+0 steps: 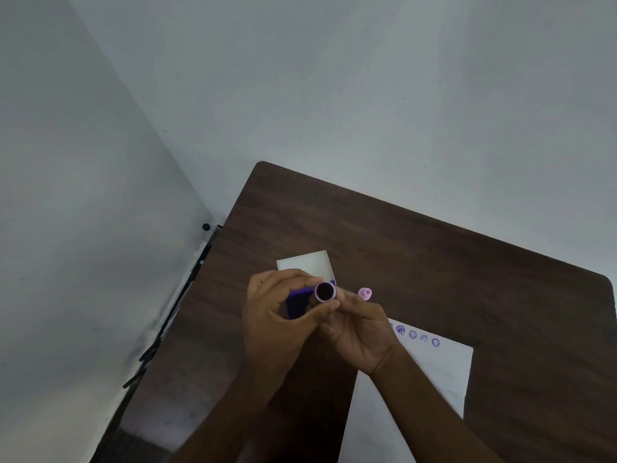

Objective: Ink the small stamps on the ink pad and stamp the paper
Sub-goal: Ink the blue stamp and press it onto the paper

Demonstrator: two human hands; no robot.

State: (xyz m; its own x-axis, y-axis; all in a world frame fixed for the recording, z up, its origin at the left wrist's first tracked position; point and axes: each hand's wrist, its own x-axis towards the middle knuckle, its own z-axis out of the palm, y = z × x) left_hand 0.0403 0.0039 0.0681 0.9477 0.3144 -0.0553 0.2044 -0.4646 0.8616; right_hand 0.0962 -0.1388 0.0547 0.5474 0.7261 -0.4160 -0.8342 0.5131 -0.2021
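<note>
Purple-rimmed, the small stamp (325, 291) sits pinched between your left hand (278, 315) and right hand (359, 332), inked face up, above the ink pad (298, 304), which your left hand partly hides. At three o'clock of the stamp a pink stamp (365, 293) stands on the surface (434, 255); at five o'clock lies the paper (440, 369), bearing purple prints (413, 335).

Single head-worn view, looking steeply down and forward, close over a dark table (434, 262), wall behind

Ink pad (297, 304) left of paper (434, 365)
</note>
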